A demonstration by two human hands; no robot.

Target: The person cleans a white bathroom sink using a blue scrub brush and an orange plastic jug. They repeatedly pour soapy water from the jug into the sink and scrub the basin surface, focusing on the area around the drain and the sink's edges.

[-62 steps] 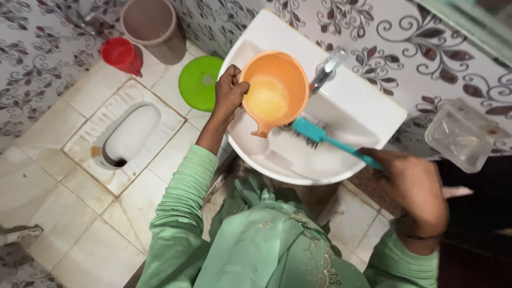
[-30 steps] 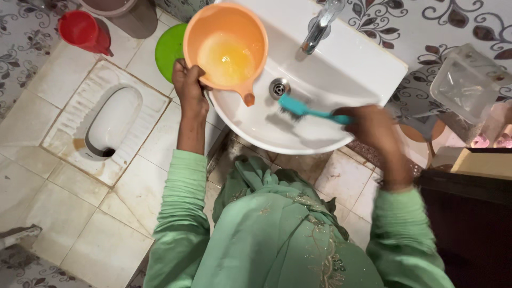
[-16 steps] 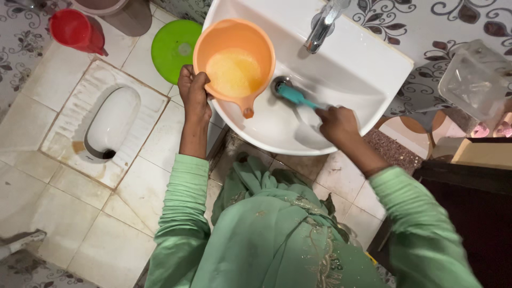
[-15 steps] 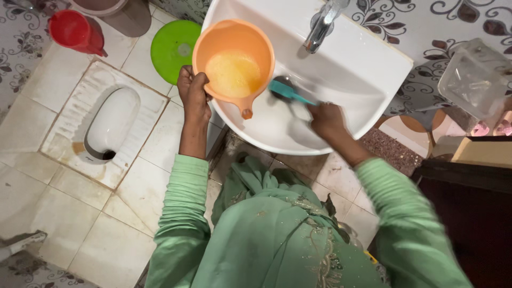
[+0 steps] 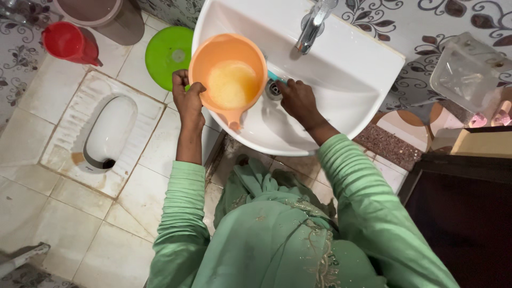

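Orange mug (image 5: pixel 228 79), a wide plastic dipper with a short spout at its near edge, was up over the left side of the white washbasin (image 5: pixel 341 58), and it had a yellowish, foamy liquid sitting in the bottom. Left hand (image 5: pixel 187 97) had it by the rim on the outer side, fingers curled shut around the edge, holding it roughly level above the basin's lip. Right hand (image 5: pixel 298 98) was down inside the bowl, right beside the drain (image 5: pixel 274 89), closed around a teal brush (image 5: pixel 277 78); only a short bit of the brush showed, poking out past the knuckles toward the mug, with the head mostly hidden under the mug's rim. Chrome tap (image 5: pixel 312 24) stood above at the back of the basin, and whether water was running could not be told. Both arms wore light green sleeves, and green cloth hung down below the basin. Off on the tiled floor, well apart from the hands, sat a green round lid (image 5: pixel 168 50), a red mug (image 5: pixel 66 41) and a brownish bucket (image 5: pixel 101 15), with a white squat toilet pan (image 5: pixel 106 130) set into the floor on the left. A clear plastic container (image 5: pixel 469 72) rested off to the right of the basin.
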